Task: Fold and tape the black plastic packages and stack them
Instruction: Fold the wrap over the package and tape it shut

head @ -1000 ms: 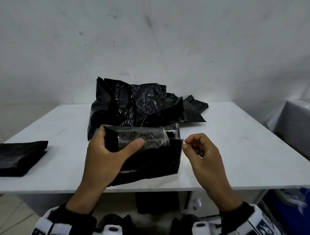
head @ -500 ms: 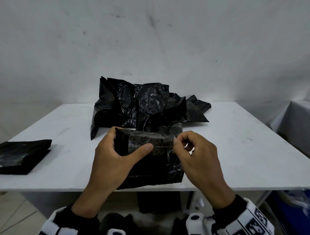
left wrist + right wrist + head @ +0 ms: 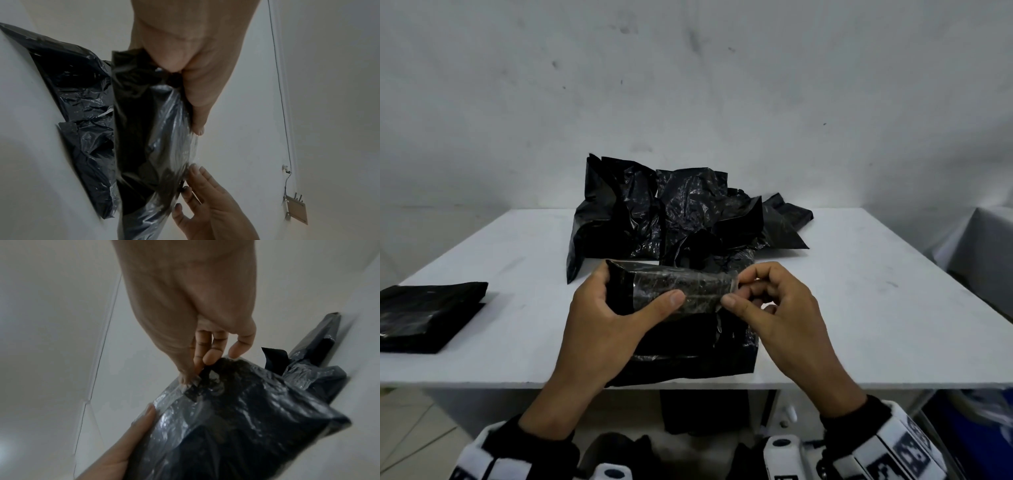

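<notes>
Left hand point(image 3: 599, 329) clamps the folded black package point(image 3: 681, 329) upright at the surface's point(image 3: 859, 308) 6 o'clock edge, thumb pinning the clear tape point(image 3: 685, 291), presumably to keep the fold closed. Right hand point(image 3: 774, 308) pinches the tape's 3 o'clock end, likely to wrap it round.

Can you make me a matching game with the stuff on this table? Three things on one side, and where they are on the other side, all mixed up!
Things:
1. folded black package
2. crumpled pile of black bags
3. package with clear tape

Places:
A. held in both hands at the near edge of the table
B. lying flat at the left side of the table
C. heaped in the middle, toward the far edge

Pairs: 1-B, 2-C, 3-A. The left hand grips the package, and the right hand pinches the end of the tape.
</notes>
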Tool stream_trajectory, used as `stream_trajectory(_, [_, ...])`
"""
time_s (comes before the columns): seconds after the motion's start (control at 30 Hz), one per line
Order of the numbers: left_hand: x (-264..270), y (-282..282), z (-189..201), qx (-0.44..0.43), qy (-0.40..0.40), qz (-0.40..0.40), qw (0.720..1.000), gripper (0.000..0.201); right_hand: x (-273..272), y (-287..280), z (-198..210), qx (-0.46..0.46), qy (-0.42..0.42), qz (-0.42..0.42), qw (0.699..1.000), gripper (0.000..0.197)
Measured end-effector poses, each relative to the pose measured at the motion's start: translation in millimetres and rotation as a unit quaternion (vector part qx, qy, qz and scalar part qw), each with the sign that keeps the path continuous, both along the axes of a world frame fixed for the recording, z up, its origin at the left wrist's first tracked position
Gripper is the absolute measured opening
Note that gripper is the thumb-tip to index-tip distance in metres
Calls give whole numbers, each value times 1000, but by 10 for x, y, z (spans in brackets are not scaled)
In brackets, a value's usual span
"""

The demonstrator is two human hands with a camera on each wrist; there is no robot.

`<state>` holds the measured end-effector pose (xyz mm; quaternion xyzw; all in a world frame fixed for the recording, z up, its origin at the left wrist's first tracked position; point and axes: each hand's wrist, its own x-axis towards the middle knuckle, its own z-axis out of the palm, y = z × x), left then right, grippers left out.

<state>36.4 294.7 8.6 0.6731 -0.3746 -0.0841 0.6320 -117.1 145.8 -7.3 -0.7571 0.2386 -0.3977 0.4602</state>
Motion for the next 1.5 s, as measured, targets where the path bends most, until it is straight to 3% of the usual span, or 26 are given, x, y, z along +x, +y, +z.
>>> stream_trajectory(0.13, [30, 34, 10, 2, -1, -1, 1000, 49, -28, -45, 31, 20, 1, 22, 1000, 24])
stream_trajectory(0.33, [12, 42, 3, 14, -19, 14, 1000, 51, -18, 32, 44, -58, 23, -18, 998, 24])
stream_trajectory(0.47, [59, 71, 10, 21, -21, 21, 999, 58, -46, -11, 67, -44, 35, -10, 998, 22])
stream_trajectory(0.6, [61, 68, 17, 22, -15, 18, 999, 50, -53, 11, 77, -28, 31, 1, 999, 12])
stream_trajectory(0.73, [53, 62, 16, 28, -10, 12, 999, 49, -33, 4, 57, -29, 35, -3, 999, 22])
stream_trajectory(0.9, [74, 76, 40, 26, 4, 7, 1000, 50, -41, -52, 38, 5, 32, -16, 999, 17])
stream_trajectory(1.2, [201, 82, 86, 71, -26, 23, 997, 65, -75, -125, 74, 121, 10, 63, 991, 20])
stream_trajectory(1.3, [216, 85, 51, 72, -23, 23, 997, 65, -78, -145, 48, 103, 26, 71, 992, 21])
stream_trajectory(1.43, [217, 71, 6, 85, -64, 42, 993, 87, -66, -127, 46, 123, 7, 71, 990, 23])
stream_trajectory(1.5, [230, 73, -3, 72, -46, 37, 996, 86, -55, -117, 49, 106, 10, 59, 992, 26])
